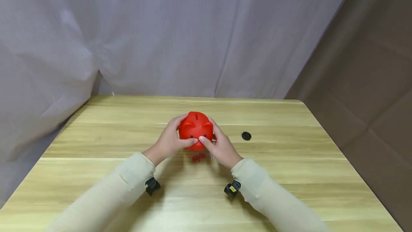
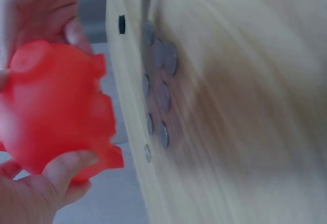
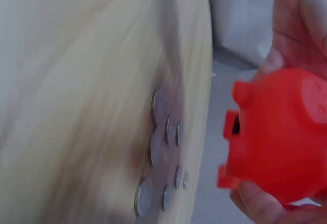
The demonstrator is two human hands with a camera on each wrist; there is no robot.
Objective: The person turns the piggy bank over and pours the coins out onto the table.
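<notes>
Red plastic piggy bank (image 1: 195, 130) is lifted just clear of the wooden surface (image 1: 289, 160) near its middle, the left hand (image 1: 168, 142) curled round its 9 o'clock flank and the right hand (image 1: 221, 146) round its 3 o'clock flank. It seems to be mid-emptying: coins (image 2: 159, 88) lie scattered directly beneath, and a small black plug (image 1: 246, 136) (probably its stopper) rests well apart at 3 o'clock, so the next move likely calls for a steady two-handed grip. Its snout faces 6 o'clock, toward the person, with the long axis running from 12 to 6 o'clock and the slot on top.
</notes>
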